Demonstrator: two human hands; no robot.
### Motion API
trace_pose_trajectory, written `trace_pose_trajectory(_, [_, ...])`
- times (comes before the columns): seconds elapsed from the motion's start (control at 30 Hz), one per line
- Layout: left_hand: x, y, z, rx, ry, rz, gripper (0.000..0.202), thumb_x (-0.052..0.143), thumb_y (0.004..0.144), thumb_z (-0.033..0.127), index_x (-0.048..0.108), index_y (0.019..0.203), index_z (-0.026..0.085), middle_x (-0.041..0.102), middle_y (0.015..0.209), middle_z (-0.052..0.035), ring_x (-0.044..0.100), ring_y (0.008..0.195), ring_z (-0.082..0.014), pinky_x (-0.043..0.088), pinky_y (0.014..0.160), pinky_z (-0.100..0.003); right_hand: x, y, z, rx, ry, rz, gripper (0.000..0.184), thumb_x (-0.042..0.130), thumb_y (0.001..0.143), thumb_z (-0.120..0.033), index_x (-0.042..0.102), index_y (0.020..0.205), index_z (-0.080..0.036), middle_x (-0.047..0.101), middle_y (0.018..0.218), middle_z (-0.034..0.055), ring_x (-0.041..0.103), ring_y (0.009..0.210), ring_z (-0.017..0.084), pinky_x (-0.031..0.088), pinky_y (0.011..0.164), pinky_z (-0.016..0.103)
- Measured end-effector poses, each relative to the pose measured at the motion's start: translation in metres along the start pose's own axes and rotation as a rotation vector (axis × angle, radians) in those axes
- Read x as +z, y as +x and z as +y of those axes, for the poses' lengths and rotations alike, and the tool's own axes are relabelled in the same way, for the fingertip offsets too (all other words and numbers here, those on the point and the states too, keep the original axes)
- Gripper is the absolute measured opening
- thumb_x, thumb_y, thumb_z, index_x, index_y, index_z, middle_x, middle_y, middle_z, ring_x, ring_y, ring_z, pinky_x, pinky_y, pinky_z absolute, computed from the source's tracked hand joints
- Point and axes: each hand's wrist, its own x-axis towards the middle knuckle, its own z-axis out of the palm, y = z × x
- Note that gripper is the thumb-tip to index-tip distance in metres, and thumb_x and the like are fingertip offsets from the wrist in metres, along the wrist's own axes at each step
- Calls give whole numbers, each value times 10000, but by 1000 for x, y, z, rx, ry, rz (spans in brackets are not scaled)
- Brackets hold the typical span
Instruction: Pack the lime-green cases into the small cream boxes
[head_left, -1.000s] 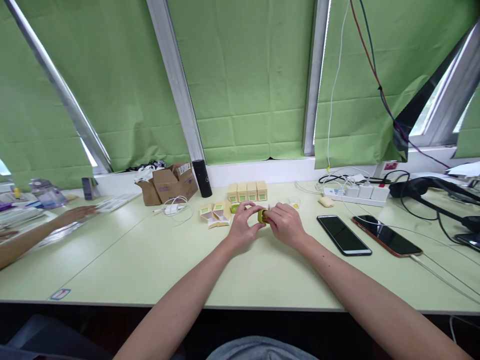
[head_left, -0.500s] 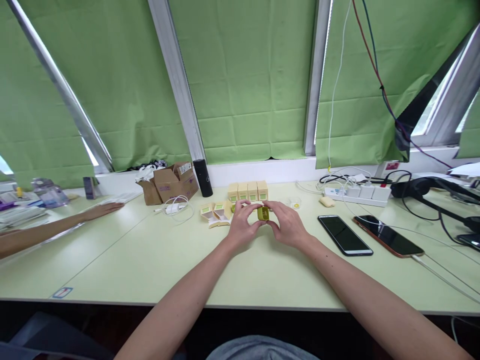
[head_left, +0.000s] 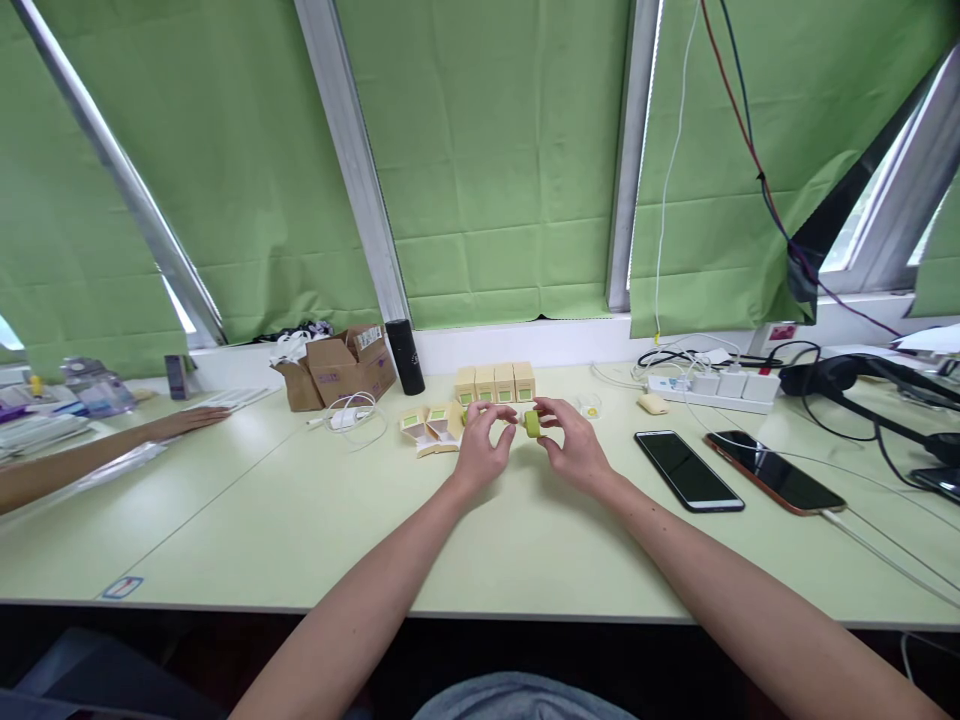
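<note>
My right hand (head_left: 574,438) grips a small yellow-green case (head_left: 532,424) by its edge between thumb and fingers, just above the table. Facing it, my left hand (head_left: 484,445) has curved fingers with a gap between thumb and fingertips, and nothing shows in them. Beyond my hands stands a row of several small cream boxes (head_left: 496,383) with green labels. To the left lie opened cream boxes (head_left: 431,427), partly behind my left fingers. A small clear container (head_left: 589,407) with something yellow in it sits past my right hand.
Two phones (head_left: 688,472) lie on the right, with a white power strip (head_left: 712,388), cables and a black headset (head_left: 832,378) behind. At the back left are an open cardboard box (head_left: 349,367) and a black cylinder (head_left: 405,357). Another person's arm (head_left: 97,455) rests at far left.
My left hand has let go of the green case and moved slightly left. The case has turned in my right hand. The other person's hand has slid a little left.
</note>
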Motion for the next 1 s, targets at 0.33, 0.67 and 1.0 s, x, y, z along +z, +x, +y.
trace_pose_trajectory(0.33, [8,3,-8,-163,-95,-53,155,636,938,290,715,840,200,722,849,-62,622,924,-223,483,762,-330,1,0,0,-32,7,0,514,612,793,-29,606,1248,-268,651,1211,81,654,1096,266,646,911,489])
trace_pose_trajectory(0.67, [9,3,-4,-169,-163,-96,204,618,944,318,696,809,186,704,818,-54,645,820,-190,498,767,-323,0,0,-1,-28,-3,-30,479,617,797,-39,602,1219,-266,657,1185,80,651,1076,268,634,915,504])
trace_pose_trajectory(1.0, [9,4,-7,-163,-176,-85,211,624,942,335,682,805,186,689,827,-55,642,828,-189,509,746,-305,1,1,-2,-6,5,-24,461,636,791,-50,614,1201,-261,664,1168,74,655,1066,262,633,918,494])
